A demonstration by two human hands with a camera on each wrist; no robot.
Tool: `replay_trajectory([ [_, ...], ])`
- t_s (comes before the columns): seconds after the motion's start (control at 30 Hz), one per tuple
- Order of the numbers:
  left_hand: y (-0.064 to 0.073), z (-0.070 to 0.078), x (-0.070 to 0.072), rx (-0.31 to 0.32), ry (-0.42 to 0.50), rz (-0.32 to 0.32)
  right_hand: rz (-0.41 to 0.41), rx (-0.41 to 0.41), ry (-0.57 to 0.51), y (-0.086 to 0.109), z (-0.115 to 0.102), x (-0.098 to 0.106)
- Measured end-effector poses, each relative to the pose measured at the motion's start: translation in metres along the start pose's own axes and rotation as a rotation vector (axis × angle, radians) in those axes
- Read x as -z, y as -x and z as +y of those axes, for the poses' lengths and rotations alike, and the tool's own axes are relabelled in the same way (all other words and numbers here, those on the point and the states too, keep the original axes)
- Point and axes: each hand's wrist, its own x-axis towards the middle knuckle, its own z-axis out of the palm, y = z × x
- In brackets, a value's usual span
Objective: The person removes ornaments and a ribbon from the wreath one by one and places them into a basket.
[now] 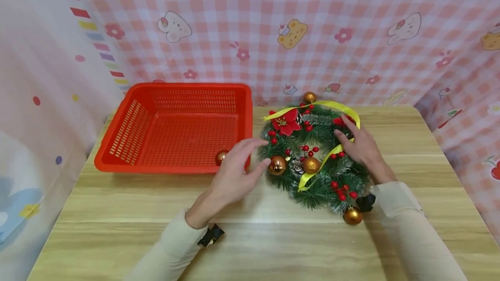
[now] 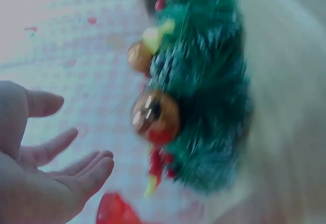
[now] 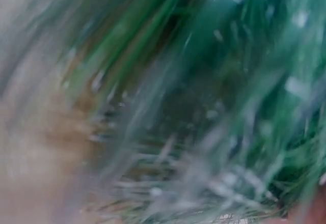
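A green Christmas wreath (image 1: 312,194) lies on the table, trimmed with red berries, pinecones, gold baubles and a red poinsettia (image 1: 287,122). A yellow ribbon (image 1: 337,105) runs loosely across it. My left hand (image 1: 236,174) hovers between the basket and the wreath, fingers spread and holding nothing, fingertips close to a shiny copper bauble (image 1: 277,165). In the left wrist view that bauble (image 2: 155,117) is apart from the fingers. My right hand (image 1: 361,146) rests on the wreath's right side by the ribbon, thumb and fingers apart. Blurred green needles (image 3: 204,96) fill the right wrist view.
A red plastic basket (image 1: 156,169) stands at the left, with a copper bauble (image 1: 221,157) inside its front right corner. One gold bauble (image 1: 353,216) sits at the wreath's front edge, another (image 1: 310,97) at its back. A pink checked curtain (image 1: 250,25) hangs behind the table.
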Motion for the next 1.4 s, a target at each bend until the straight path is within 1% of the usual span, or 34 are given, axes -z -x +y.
replay_trajectory([
  [0.03,-0.001,0.003,-0.005,0.017,0.055,-0.020,0.003,-0.001,0.001,-0.001,0.000,0.000],
  [0.1,-0.003,0.007,-0.016,0.052,0.130,-0.051,0.005,-0.001,-0.002,-0.002,0.000,0.001],
  [0.2,-0.006,0.007,-0.030,0.105,0.167,-0.068,0.004,0.001,-0.004,-0.003,-0.001,0.000],
  [0.33,-0.008,0.002,-0.043,0.193,0.152,-0.087,0.009,0.011,0.001,-0.003,0.001,0.000],
  [0.43,-0.008,-0.001,-0.050,0.258,0.123,-0.100,0.011,0.019,0.007,-0.002,0.002,0.000],
  [0.53,-0.008,-0.003,-0.054,0.288,0.104,-0.086,0.005,0.017,0.007,-0.001,0.003,0.000],
  [0.63,-0.010,-0.002,-0.056,0.294,0.104,-0.060,-0.002,0.012,0.007,-0.001,0.003,0.000],
  [0.7,-0.011,-0.001,-0.055,0.285,0.114,-0.043,-0.006,0.008,0.008,-0.001,0.003,0.000],
  [0.87,-0.015,0.003,-0.054,0.264,0.172,-0.028,-0.013,-0.001,0.011,-0.002,0.004,0.001],
  [1.0,-0.022,0.009,-0.053,0.238,0.212,-0.028,-0.016,-0.002,0.013,-0.001,0.004,0.001],
  [1.1,-0.029,0.014,-0.053,0.218,0.211,-0.026,-0.015,0.000,0.014,0.000,0.003,0.002],
  [1.4,-0.047,0.024,-0.054,0.215,0.268,-0.025,-0.005,0.013,0.016,0.000,0.003,0.001],
])
